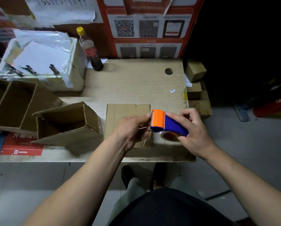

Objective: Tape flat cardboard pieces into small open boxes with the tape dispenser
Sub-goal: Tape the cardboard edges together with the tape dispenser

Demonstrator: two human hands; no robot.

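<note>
Two open cardboard boxes (66,126) (nothing visible inside) stand left on my table (136,82), a bottle (89,49) behind. At centre, the flat cardboard piece (126,111) lies under my left hand (131,128), whose fingertips pinch at the tape dispenser (167,123). My right hand (192,128) grips that dispenser.

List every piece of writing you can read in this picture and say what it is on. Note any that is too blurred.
"15582519899", handwritten, last digits uncertain: white paper on the wall.
Orange poster: QR codes and small print, too blurred to read.
Red sheet under the boxes: white characters, too blurred.
Bottle label: unreadable.
</note>
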